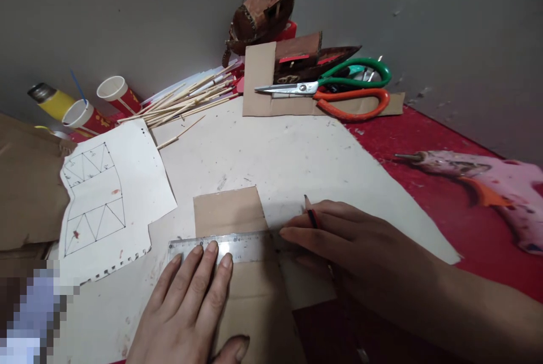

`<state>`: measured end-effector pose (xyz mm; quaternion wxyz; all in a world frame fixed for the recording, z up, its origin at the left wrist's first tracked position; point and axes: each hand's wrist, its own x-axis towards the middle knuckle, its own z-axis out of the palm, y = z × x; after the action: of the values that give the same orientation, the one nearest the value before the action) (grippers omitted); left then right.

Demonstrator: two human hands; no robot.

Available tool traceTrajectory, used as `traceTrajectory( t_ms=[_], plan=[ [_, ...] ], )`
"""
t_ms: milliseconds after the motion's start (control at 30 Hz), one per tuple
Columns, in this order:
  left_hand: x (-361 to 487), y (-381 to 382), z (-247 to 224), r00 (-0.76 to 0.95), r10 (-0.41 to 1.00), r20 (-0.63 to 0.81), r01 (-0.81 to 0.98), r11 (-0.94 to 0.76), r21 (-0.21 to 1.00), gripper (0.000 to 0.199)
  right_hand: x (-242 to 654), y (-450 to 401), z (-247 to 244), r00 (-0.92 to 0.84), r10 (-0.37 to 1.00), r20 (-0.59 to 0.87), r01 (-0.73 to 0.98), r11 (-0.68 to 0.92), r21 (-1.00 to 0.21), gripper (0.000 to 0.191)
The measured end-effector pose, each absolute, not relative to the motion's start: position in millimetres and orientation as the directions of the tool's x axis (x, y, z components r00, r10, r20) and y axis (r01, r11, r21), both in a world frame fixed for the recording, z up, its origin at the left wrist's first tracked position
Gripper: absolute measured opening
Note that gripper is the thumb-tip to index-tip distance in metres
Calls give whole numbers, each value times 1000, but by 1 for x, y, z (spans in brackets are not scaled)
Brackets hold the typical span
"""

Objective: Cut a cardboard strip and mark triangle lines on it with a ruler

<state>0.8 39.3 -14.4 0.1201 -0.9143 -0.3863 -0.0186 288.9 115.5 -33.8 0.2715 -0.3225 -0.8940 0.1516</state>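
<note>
A clear plastic ruler (241,246) lies across a brown cardboard piece (229,208). My left hand (190,296) rests flat over the ruler's left part, fingertips pressing it to the cardboard and fingers stretched out. My right hand (352,245) is closed around a pencil (313,217) with a dark body, its sharpened tip pointing up and away from the cardboard. That hand hovers or rests by the ruler's right end; I cannot tell if it touches. White paper board (271,154) lies beneath the cardboard.
A paper with truss drawings (93,200) lies left. Behind are wooden sticks (182,103), paper cups (119,95), a yellow bottle (55,101), scissors (314,89) on cardboard, and brown model boats (263,10). A pink glue gun (479,177) lies right on the red tabletop (382,132).
</note>
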Motion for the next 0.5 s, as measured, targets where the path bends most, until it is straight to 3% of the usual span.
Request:
traceTrajectory(
  t_ms=[367,500],
  plan=[
    [1,41,-11,701,700,135,711,-673,-204,69,290,119,-35,-647,673,358,493,728,-477,22],
    [5,39,-9,683,717,139,730,-660,-179,71,300,112,-24,-601,719,348,449,665,-597,41]
  ],
)
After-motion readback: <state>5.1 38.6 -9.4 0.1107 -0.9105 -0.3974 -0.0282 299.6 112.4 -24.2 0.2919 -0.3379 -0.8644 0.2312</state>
